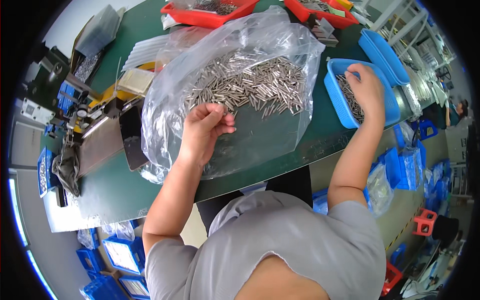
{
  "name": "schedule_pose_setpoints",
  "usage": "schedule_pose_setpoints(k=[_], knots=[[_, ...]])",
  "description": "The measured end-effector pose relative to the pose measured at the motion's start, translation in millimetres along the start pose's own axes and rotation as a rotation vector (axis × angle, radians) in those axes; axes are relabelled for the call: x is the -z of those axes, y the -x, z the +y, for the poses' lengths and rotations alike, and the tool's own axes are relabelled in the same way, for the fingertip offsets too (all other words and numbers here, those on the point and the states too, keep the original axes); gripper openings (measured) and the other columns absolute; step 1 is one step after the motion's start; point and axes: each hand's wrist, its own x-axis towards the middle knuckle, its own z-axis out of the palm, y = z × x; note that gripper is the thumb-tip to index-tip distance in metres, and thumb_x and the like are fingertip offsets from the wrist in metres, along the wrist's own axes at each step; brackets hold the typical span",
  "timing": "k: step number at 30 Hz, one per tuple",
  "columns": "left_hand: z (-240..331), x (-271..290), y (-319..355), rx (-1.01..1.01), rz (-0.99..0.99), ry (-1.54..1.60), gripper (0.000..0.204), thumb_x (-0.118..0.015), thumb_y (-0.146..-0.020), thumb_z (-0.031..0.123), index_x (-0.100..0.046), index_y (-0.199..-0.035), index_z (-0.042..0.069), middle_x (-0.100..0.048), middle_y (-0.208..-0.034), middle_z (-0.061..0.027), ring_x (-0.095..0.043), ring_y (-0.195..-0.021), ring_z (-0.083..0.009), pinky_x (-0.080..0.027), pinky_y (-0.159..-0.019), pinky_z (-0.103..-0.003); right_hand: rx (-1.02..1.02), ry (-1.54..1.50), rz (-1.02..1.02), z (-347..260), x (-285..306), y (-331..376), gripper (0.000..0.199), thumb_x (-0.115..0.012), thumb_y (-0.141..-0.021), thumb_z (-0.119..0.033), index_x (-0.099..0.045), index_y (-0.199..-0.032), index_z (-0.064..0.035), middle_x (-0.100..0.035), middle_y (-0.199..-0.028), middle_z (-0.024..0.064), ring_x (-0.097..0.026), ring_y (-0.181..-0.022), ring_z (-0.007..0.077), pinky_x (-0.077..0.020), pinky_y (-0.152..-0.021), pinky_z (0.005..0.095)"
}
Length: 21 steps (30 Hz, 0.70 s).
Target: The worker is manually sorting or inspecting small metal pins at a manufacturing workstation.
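Many small metal pins [270,82] lie in a loose heap on a clear plastic bag [275,131] spread over the bench. My left hand [206,122] is at the near left edge of that heap, thumb and forefinger pinched together and the other fingers curled. Whatever is in the pinch is too small to make out. Over a blue plastic basket [334,95] to the right is my right hand [367,89], its fingertips drawn together above similar pins [349,95] inside. Any piece between those fingers is hidden.
An empty-looking second blue basket [382,55] stands behind the first. Red trays [215,17] with metal parts are at the far edge. To the left are a small machine [75,107] and a dark flat panel [133,137]. The green bench [117,192] ends close to my body.
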Motion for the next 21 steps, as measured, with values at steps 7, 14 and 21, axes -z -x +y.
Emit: schedule_pose_setpoints(k=[7,14,21], knots=[[1.0,7.0,-4.2,-0.053,0.043,0.046,0.013,-0.055,-0.089,0.013,-0.054,-0.090,0.000,-0.062,-0.078,-0.0097,-0.061,-0.068,-0.0162,-0.053,-0.065,-0.029,0.431,-0.509,-0.077,-93.4,-17.2,7.7,0.013,-0.059,-0.081,-0.012,-0.060,-0.094,-0.0085,-0.062,-0.087,0.0095,-0.060,-0.075,0.0294,-0.0467,-0.064,0.0342],[3.9,7.5,-3.4,-0.117,0.155,0.083,0.013,-0.055,-0.090,0.012,-0.053,-0.089,0.000,-0.062,-0.077,-0.0098,-0.061,-0.066,-0.0157,-0.053,-0.062,-0.027,0.914,-0.449,-0.493,-167.2,-61.2,30.9,0.010,-0.064,-0.073,-0.010,-0.059,-0.081,-0.0059,-0.057,-0.077,0.0089,-0.058,-0.074,0.0291,-0.0475,-0.064,0.0387],[4.5,8.5,-0.8,-0.082,0.140,0.075,0.010,-0.049,-0.091,0.009,-0.053,-0.093,0.000,-0.060,-0.083,-0.0109,-0.060,-0.073,-0.0182,-0.052,-0.066,-0.030,1.013,-0.276,-0.295,-176.7,-77.0,59.9,0.006,-0.054,-0.071,-0.009,-0.057,-0.072,-0.0038,-0.057,-0.073,0.0092,-0.060,-0.073,0.0245,-0.0513,-0.062,0.0340]])
